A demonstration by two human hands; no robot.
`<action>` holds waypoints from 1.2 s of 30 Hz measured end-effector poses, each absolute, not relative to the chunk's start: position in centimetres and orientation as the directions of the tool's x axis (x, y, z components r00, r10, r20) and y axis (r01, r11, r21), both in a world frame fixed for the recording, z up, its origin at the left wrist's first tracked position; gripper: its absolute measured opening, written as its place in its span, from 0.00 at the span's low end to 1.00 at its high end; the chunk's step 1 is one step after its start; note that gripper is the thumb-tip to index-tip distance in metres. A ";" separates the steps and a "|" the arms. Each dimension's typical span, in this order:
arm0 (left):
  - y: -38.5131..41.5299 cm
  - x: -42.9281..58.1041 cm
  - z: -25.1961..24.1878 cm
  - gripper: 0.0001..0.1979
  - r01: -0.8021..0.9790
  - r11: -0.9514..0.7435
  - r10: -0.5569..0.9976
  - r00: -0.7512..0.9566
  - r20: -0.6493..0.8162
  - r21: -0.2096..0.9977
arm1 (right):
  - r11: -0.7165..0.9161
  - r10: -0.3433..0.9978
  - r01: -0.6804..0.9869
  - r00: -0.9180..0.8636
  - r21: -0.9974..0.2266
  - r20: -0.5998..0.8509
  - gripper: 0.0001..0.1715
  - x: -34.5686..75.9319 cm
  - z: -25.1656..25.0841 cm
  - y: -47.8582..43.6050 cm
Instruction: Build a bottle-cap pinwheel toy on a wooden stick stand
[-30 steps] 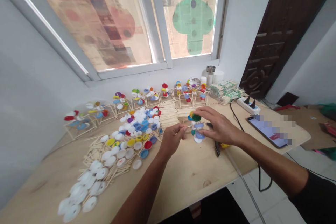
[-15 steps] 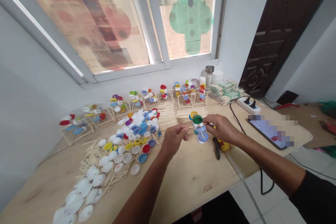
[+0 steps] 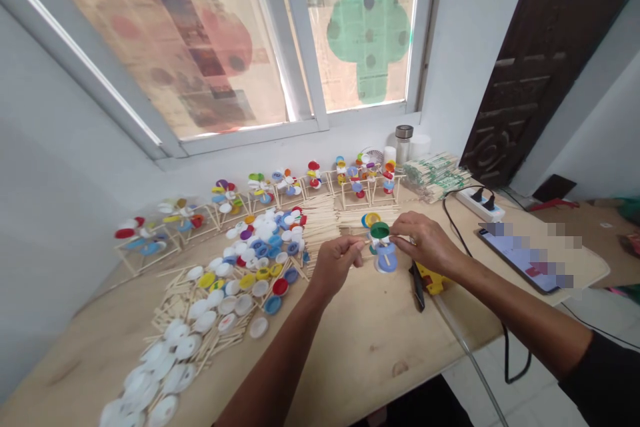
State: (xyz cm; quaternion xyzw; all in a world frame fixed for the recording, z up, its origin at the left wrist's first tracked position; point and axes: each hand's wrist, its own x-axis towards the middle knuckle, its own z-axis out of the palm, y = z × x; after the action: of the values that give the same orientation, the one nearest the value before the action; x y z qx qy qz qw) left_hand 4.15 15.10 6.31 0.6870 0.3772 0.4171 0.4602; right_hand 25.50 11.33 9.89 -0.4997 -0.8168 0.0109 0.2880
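Between my two hands is a small wheel of bottle caps [image 3: 387, 258] on a wooden stick axle. A green cap [image 3: 380, 231] is at its top, with yellow and blue caps behind and light blue and white ones lower down. My left hand [image 3: 336, 265] is closed, thumb and forefinger pinching the stick's left end. My right hand [image 3: 425, 244] pinches at the wheel's right side, where its fingers partly hide the axle. Just below that hand lie a black-handled tool [image 3: 417, 287] and a yellow hot glue gun [image 3: 433, 280], partly covered by the wrist.
Loose bottle caps [image 3: 243, 305] and wooden sticks [image 3: 320, 220] spread over the table's left and middle. Finished cap wheels on stick frames [image 3: 145, 240] line the wall. Bagged sticks [image 3: 435, 173], a power strip [image 3: 480, 205], its black cable and a phone [image 3: 520, 260] are at right.
The cap wheel has turned slightly between my fingers, so its blue caps face differently. Both hands keep nearly the same grip; the whole view has shifted a little.
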 end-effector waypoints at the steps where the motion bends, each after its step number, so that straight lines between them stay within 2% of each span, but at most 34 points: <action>1: 15.2 4.1 6.3 0.12 0.134 -0.293 0.902 0.367 0.227 0.947 | 0.497 0.823 0.811 -0.329 -0.308 0.463 0.10 25.5 9.8 11.5; 7: 16.4 3.9 5.8 0.12 0.128 -0.280 0.924 0.305 0.231 0.951 | 0.470 0.860 0.735 -0.256 -0.489 0.442 0.10 26.1 8.6 13.3; 12: 17.5 3.5 4.7 0.12 0.174 -0.289 0.946 0.206 0.252 0.941 | 0.457 0.869 0.712 -0.228 -0.534 0.439 0.10 26.5 7.6 14.9; 20: 18.1 3.9 3.0 0.11 0.387 -0.341 0.938 0.075 0.339 0.857 | 0.429 0.885 0.697 -0.197 -0.574 0.423 0.08 26.5 6.1 16.9; 26: 18.8 4.2 2.4 0.13 0.519 -0.362 0.926 0.107 0.361 0.774 | 0.404 0.895 0.650 -0.137 -0.644 0.424 0.10 27.3 6.2 17.7; 32: 19.8 4.5 2.5 0.17 0.618 -0.391 0.919 0.218 0.330 0.682 | 0.365 0.894 0.619 -0.025 -0.695 0.447 0.14 30.0 8.0 16.5; 36: 20.2 4.7 2.9 0.15 0.658 -0.418 0.908 0.277 0.315 0.627 | 0.319 0.892 0.623 0.056 -0.714 0.448 0.15 32.5 9.1 14.6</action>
State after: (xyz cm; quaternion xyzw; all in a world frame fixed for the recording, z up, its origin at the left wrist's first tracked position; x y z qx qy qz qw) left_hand 4.67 20.23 2.95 0.7758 0.5045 0.3273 0.1910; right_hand 32.47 14.62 9.12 -0.5644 -0.6711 0.1474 0.4576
